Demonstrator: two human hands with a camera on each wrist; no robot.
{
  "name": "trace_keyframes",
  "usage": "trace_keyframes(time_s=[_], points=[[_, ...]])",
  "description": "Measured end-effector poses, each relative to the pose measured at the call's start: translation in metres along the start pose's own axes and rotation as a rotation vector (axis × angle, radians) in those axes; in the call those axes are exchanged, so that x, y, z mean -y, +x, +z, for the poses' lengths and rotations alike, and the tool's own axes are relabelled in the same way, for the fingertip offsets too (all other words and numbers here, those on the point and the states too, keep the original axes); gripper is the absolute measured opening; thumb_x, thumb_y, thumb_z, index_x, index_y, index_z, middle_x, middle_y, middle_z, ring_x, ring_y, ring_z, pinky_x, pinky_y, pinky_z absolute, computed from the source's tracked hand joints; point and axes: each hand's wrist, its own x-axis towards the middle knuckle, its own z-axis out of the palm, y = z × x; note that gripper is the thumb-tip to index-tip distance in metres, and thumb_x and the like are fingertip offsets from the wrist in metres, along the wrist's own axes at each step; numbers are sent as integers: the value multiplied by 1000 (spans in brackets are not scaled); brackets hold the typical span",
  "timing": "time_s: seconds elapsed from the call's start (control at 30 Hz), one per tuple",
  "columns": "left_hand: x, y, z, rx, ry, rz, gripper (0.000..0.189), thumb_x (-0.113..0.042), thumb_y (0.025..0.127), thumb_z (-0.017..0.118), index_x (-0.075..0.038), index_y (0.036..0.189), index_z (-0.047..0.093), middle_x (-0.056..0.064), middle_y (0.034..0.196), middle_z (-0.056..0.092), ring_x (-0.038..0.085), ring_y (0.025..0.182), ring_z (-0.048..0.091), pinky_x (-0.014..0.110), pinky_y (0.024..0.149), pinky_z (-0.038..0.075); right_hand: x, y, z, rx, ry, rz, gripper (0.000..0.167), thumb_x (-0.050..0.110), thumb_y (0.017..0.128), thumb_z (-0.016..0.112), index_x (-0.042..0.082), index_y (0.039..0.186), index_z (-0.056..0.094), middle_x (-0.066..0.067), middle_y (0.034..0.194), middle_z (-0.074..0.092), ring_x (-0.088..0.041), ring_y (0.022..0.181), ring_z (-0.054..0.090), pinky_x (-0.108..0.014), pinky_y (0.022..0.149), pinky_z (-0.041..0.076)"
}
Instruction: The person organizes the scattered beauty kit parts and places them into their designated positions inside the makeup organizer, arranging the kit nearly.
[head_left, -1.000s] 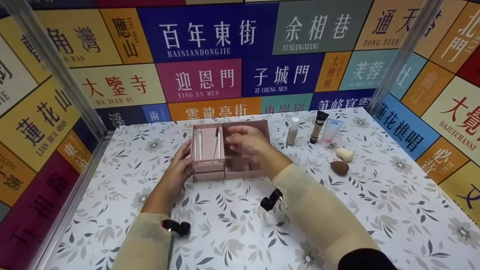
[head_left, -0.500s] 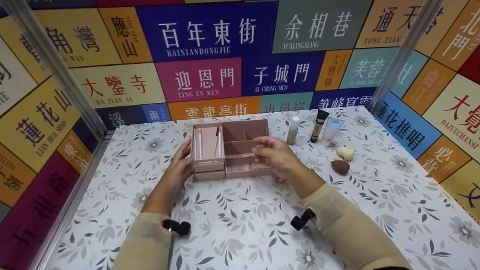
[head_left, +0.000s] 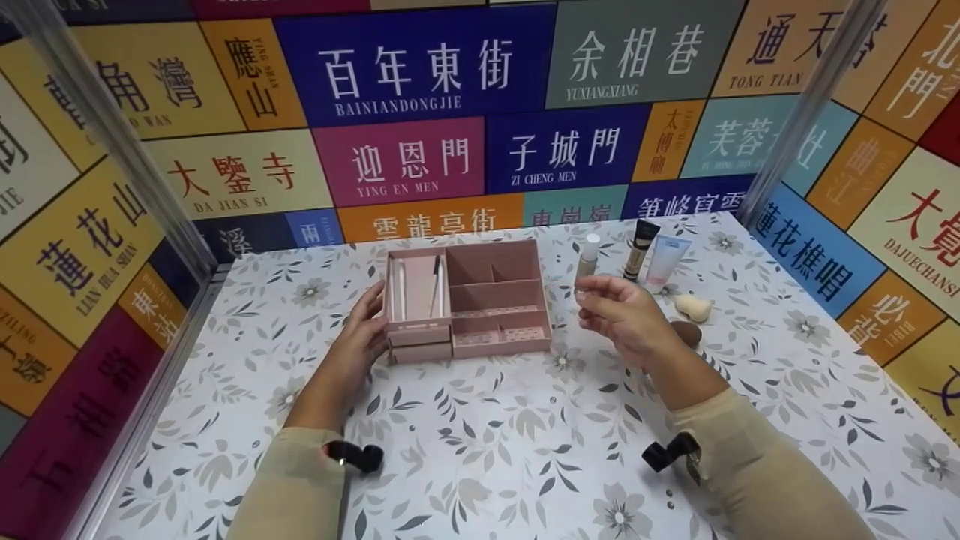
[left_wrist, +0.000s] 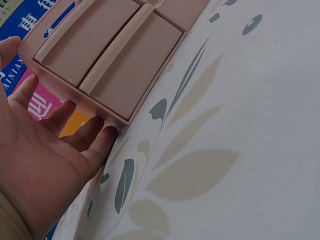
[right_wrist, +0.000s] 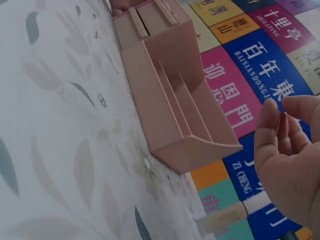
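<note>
A pink desktop organizer (head_left: 501, 348) with drawers and several compartments stands on the table. My left hand (head_left: 358, 330) rests on its left side; in the left wrist view, the fingers (left_wrist: 97, 145) lie along that side next to two drawers (left_wrist: 132, 62). Slim white sticks (head_left: 400, 289) and a dark-tipped one (head_left: 436, 271) lie in the upper left compartment. To the right of the organizer, my right hand (head_left: 626, 319) is in the air with fingers loosely bent and nothing between them. A small white-capped bottle (head_left: 588, 259) stands just beyond its fingertips, its lower part partly covered.
Behind the right hand stand a black-capped tube (head_left: 640, 251) and a pale tube (head_left: 666, 262). A cream sponge (head_left: 694, 307) lies at right, with a brown sponge (head_left: 688, 333) partly hidden by the hand. A wall of coloured signs (head_left: 420, 67) rises behind the table.
My right hand has moved from above the organizer's right compartments rightward to near the white-capped bottle, uncovering the compartments. The left hand has stayed at the organizer's side.
</note>
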Motion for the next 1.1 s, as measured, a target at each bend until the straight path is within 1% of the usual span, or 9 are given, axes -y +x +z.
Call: trace_keyframes(time_s=[0.13, 0.33, 0.57, 0.7, 0.77, 0.83, 0.97, 1.1], points=[[0, 0, -1, -10, 9, -12, 61, -34, 109, 54, -52, 163, 33, -2, 175, 23, 24, 156, 41, 49, 132, 31, 5, -4, -23, -41, -3, -6, 19, 6, 101, 72, 14, 118, 71, 3, 95, 67, -12, 84, 67, -24, 79, 63], [0, -1, 0, -16, 11, -24, 62, -35, 107, 56, -54, 162, 34, -3, 176, 23, 23, 156, 41, 48, 132, 30, 10, -12, -55, -93, -21, 39, 22, 11, 99, 76, 14, 120, 69, 5, 95, 69, -12, 85, 68, -24, 79, 64], [1, 0, 2, -7, 7, -14, 66, -32, 107, 56, -49, 165, 32, -4, 176, 23, 24, 155, 42, 49, 131, 32, 14, -21, -93, -175, -19, 76, 26, 13, 96, 80, 17, 120, 73, 5, 96, 71, -12, 86, 69, -24, 79, 64], [0, 1, 3, 2, 7, -19, 67, -34, 106, 58, -49, 165, 31, -5, 176, 22, 24, 156, 41, 49, 131, 31, 14, -26, -112, -222, -116, 89, 33, 18, 96, 82, 17, 126, 70, 7, 100, 69, -12, 89, 68, -24, 81, 65], [0, 1, 2, 14, 12, -7, 66, -36, 107, 58, -49, 165, 31, -5, 175, 22, 24, 156, 41, 49, 131, 31, 14, -28, -121, -246, -187, 83, 36, 21, 96, 82, 16, 129, 68, 7, 101, 67, -11, 91, 67, -24, 82, 64], [0, -1, 2, 24, 15, 5, 64, -36, 108, 57, -50, 165, 30, -5, 175, 23, 24, 156, 40, 49, 132, 30, 14, -30, -129, -267, -230, 83, 38, 23, 96, 81, 15, 130, 66, 7, 101, 66, -11, 94, 68, -23, 82, 64], [-1, -3, 0, 28, 27, 17, 62, -35, 109, 54, -52, 164, 31, -5, 176, 22, 23, 156, 40, 49, 132, 30, 12, -33, -142, -295, -272, 87, 38, 23, 97, 81, 14, 130, 66, 8, 100, 69, -8, 92, 71, -21, 80, 63], [-3, -4, 1, 19, 34, 13, 64, -33, 109, 53, -49, 166, 29, -4, 176, 23, 23, 156, 41, 49, 132, 30, 10, -34, -153, -307, -248, 129, 44, 24, 97, 81, 13, 136, 63, 11, 101, 71, -6, 89, 72, -21, 80, 62]])
